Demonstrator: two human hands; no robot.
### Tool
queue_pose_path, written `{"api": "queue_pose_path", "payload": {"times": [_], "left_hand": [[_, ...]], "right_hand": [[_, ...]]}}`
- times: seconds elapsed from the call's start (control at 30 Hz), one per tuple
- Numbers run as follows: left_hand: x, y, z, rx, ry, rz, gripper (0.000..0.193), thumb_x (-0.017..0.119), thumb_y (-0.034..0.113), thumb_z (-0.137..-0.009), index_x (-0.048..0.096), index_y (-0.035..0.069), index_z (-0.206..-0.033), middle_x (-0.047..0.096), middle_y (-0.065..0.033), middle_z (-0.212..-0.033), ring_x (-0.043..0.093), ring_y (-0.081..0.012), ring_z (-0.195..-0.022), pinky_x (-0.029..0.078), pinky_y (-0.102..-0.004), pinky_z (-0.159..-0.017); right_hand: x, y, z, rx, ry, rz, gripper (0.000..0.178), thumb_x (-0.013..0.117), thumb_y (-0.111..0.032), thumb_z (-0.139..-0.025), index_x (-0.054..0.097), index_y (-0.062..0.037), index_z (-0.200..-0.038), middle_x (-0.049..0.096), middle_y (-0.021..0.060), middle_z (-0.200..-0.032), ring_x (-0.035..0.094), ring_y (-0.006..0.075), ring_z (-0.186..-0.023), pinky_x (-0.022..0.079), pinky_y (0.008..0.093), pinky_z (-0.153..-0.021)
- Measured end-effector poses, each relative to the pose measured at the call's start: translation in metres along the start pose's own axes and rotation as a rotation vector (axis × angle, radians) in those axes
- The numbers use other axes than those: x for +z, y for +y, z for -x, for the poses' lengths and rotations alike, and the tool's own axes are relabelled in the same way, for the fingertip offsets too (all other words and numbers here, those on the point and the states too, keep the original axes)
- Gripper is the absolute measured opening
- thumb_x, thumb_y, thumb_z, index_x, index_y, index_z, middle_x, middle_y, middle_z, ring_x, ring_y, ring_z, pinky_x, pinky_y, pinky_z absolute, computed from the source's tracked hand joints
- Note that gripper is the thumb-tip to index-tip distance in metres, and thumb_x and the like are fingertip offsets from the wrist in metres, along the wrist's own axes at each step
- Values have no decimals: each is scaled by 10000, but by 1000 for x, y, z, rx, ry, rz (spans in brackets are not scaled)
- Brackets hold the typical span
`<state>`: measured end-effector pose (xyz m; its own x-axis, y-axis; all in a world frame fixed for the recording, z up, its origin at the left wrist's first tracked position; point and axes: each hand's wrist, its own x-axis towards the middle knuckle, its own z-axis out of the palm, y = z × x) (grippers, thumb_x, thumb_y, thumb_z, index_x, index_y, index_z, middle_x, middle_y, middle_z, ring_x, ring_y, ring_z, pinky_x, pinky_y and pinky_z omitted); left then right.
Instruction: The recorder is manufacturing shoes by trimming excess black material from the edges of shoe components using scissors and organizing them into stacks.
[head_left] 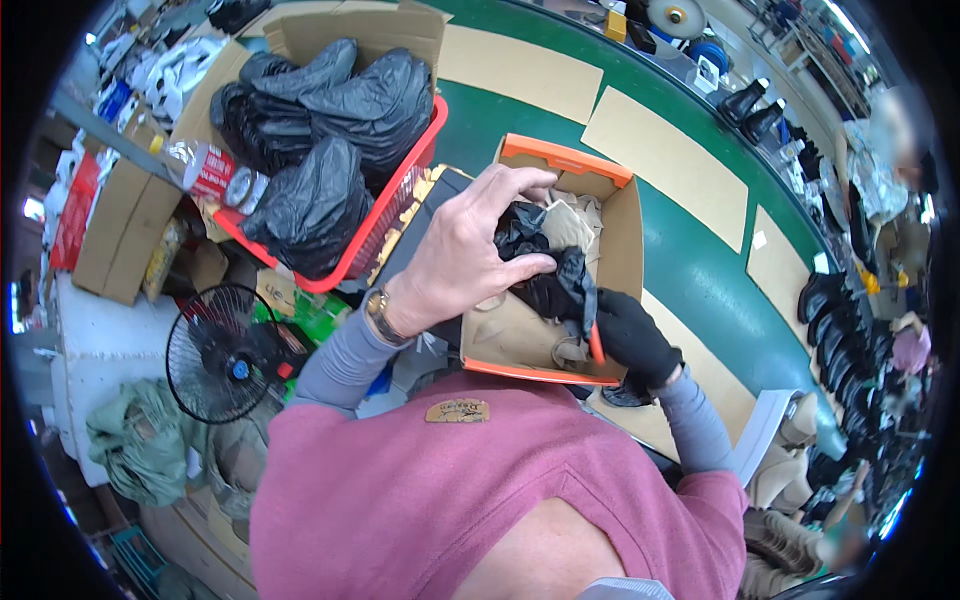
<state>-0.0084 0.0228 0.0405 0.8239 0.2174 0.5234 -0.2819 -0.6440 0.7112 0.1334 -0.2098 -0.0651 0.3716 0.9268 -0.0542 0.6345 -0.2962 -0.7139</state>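
Note:
An orange-rimmed cardboard box [520, 335] lies in front of my chest. Inside it are crumpled black plastic [572, 280] and beige paper-like pieces [575, 225]. My left hand [485, 235], bare with a wristwatch, is over the box's left side. Its thumb and fingers are curved and apart, next to the black plastic, with nothing clearly gripped. At the box's right side my right hand [632, 338], in a black glove, is closed beside a narrow orange-red piece [597, 345]. What its fingers hold is hidden.
A red plastic basket [352, 262] with black plastic bags [365, 100] stands at the left, a bottle [210, 172] on its edge. A black fan [228, 353] is below it. Cardboard sheets [665, 150] lie on the green table [690, 285]. Black boots [745, 100] stand beyond.

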Motion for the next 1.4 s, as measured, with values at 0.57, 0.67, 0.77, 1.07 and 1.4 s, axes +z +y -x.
{"api": "queue_pose_path", "payload": {"times": [0.57, 0.67, 0.77, 1.07, 1.4], "left_hand": [[24, -8, 13, 81, 62, 156, 947, 878, 163, -665, 330, 67, -1431, 443, -161, -1381, 620, -243, -1041, 553, -293, -771], [27, -15, 13, 73, 49, 231, 982, 890, 207, -653, 322, 80, -1443, 392, -153, -1404, 623, -214, -1012, 548, -281, -747], [24, -12, 13, 91, 24, 265, 1001, 894, 226, -649, 312, 86, -1451, 381, -150, -1412, 622, -202, -1025, 549, -284, -738], [9, -9, 12, -17, -273, 500, 1201, 941, 197, -563, 202, 32, -1495, 377, -141, -1463, 390, -231, -1347, 336, -355, -1113], [13, -6, 18, -197, -279, 427, 520, 608, 9, -908, 436, 0, -1399, 665, -97, -1113, 588, -121, -1032, 450, -257, -912]], "right_hand": [[-55, -77, -35, -349, 201, 81, 468, 620, -314, -921, 524, -5, -1260, 673, 161, -1021, 671, 282, -867, 535, 353, -785], [-53, -92, -35, -490, 255, -188, 504, 718, -145, -840, 512, -11, -1280, 663, 164, -1058, 664, 291, -933, 526, 361, -827], [-39, -83, -38, -359, 70, -413, 510, 739, -120, -790, 539, -25, -1250, 653, 152, -1092, 646, 304, -981, 508, 371, -867], [-74, -106, -42, -2, 44, -597, 159, 632, -160, -878, 641, -12, -934, 600, 5, -826, 539, 96, -746, 438, 257, -668], [-114, -116, -28, -231, 212, -1013, 262, 661, -213, -868, 587, 17, -969, 596, 54, -785, 585, 122, -730, 476, 257, -678]]}}
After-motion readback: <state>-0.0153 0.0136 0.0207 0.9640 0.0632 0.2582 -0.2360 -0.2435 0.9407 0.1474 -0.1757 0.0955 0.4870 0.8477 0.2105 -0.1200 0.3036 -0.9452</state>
